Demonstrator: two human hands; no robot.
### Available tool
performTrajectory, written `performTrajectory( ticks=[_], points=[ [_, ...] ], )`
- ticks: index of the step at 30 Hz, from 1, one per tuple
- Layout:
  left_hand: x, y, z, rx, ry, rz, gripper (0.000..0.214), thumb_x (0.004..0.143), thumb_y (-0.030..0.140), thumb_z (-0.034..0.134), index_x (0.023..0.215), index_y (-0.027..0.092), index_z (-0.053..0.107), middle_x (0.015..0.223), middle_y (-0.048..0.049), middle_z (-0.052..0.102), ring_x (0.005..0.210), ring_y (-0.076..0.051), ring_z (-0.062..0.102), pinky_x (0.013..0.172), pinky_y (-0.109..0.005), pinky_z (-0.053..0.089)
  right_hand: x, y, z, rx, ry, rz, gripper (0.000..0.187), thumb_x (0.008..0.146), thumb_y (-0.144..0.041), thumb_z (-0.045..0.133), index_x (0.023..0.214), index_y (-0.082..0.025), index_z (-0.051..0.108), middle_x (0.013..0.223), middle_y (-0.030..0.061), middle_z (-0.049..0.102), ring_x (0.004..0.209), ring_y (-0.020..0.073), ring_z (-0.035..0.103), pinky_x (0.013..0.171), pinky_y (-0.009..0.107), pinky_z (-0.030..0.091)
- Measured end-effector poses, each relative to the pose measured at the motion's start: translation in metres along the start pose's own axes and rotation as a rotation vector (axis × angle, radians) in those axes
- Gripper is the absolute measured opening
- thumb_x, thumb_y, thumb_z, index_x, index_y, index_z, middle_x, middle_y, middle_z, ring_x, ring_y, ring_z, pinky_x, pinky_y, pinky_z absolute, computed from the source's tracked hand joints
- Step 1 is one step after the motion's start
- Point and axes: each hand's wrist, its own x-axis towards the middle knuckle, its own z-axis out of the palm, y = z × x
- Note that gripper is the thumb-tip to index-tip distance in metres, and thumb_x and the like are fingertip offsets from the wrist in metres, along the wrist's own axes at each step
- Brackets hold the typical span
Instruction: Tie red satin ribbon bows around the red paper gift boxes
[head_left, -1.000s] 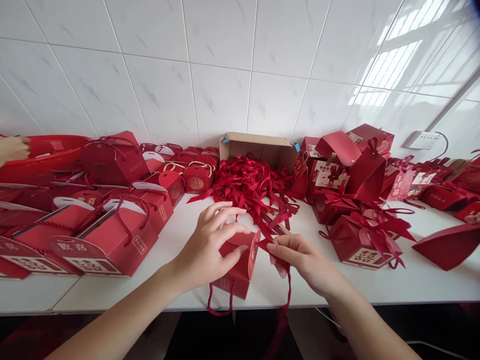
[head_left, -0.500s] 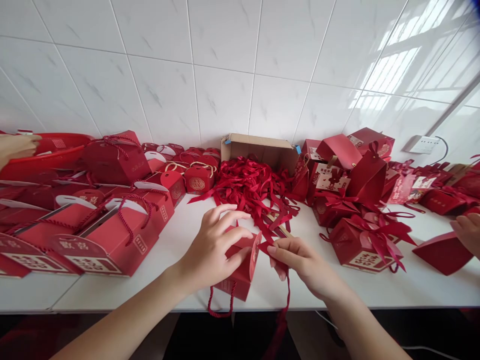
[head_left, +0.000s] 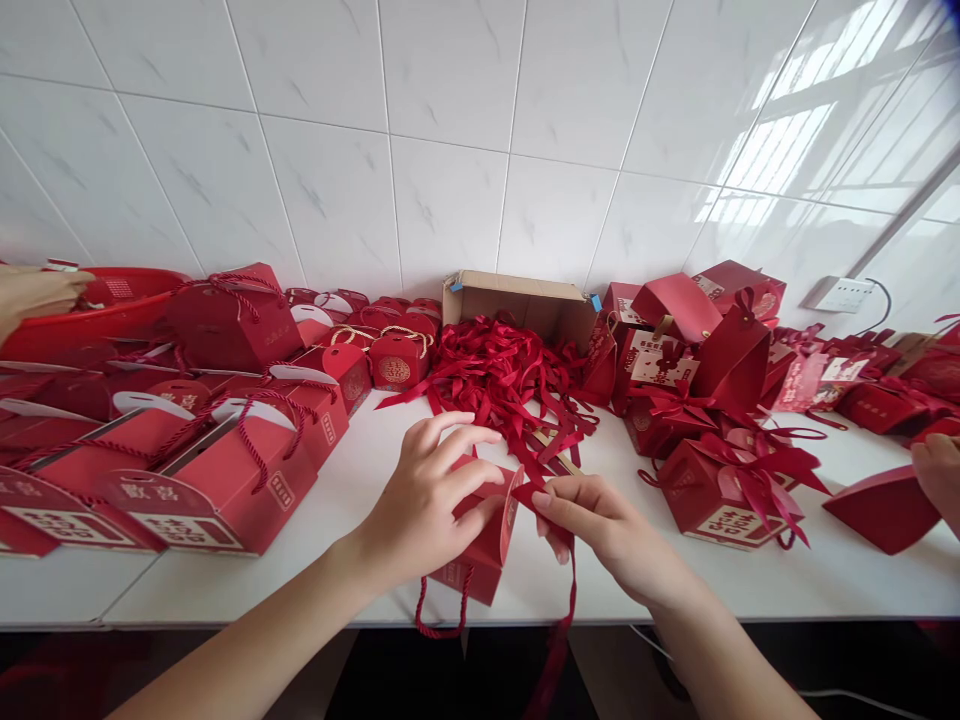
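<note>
In front of the cardboard carton point(head_left: 517, 283), we are keeping last second's pose, work seemingly pausing: left hand point(head_left: 427, 492), fingers parted over one red rope-handled gift box point(head_left: 480, 556); right hand point(head_left: 592, 512), pinching one red ribbon point(head_left: 529, 496).

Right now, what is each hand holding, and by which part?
The right hand pinches a red ribbon by its upper visible stretch, a tail hanging below. The left hand is over the red rope-handled gift box; whether it grips cannot be told.
</note>
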Motion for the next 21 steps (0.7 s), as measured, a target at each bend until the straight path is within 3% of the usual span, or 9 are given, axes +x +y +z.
performTrajectory(
  ticks=[8, 21],
  points=[
    [0.0014, 0.0003, 0.0000, 0.010, 0.045, 0.026, 0.009, 0.081, 0.014, 0.062, 0.080, 0.023, 0.066, 0.108, -0.0042, 0.068, 0.114, -0.028, 0.052, 0.097, -0.048, 0.042, 0.0067, 0.0029, 0.0078, 0.037, -0.047, 0.053, 0.043, 0.086, -0.050, 0.059, 0.061, -0.015, 0.057, 0.049, -0.0012, 0.054, 0.048, 0.0090, 0.046, 0.053, 0.023, 0.035],
    [0.0009, 0.0000, 0.0007, 0.016, 0.053, 0.031, 0.008, 0.082, 0.016, 0.063, 0.079, 0.023, 0.066, 0.108, -0.0029, 0.069, 0.114, -0.027, 0.052, 0.096, -0.048, 0.042, 0.0059, 0.0056, 0.0020, -0.050, 0.016, 0.082, 0.043, 0.084, -0.049, 0.058, 0.056, -0.016, 0.057, 0.050, 0.0009, 0.056, 0.048, 0.0100, 0.044, 0.053, 0.026, 0.033]
  ],
)
